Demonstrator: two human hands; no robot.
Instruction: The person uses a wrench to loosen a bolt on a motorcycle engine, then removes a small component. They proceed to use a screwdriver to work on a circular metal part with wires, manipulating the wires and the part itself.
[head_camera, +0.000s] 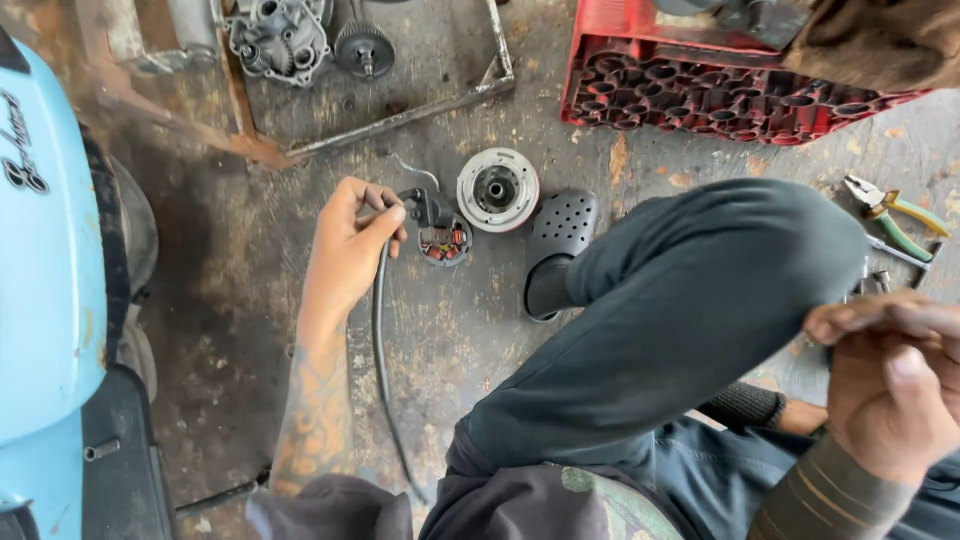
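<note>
My left hand (350, 245) reaches out over the stained concrete floor and pinches a black cable (381, 340) near its end. That cable leads to a small stator with copper windings (444, 241) lying on the floor. Just right of it sits a round silver flywheel rotor (497, 189). My right hand (885, 375) is raised at the right edge, fingers closed around a small metal tool (872, 284) whose shape I cannot make out. My bent knee in dark trousers (700, 300) fills the middle, with a black perforated clog (558, 240) on my foot.
A light blue scooter body (45, 270) stands at the left. An engine casing and gear (300, 42) lie in a metal frame at the top. A red plastic crate (720, 90) lies top right. Green and yellow handled pliers (895, 215) rest on the floor at right.
</note>
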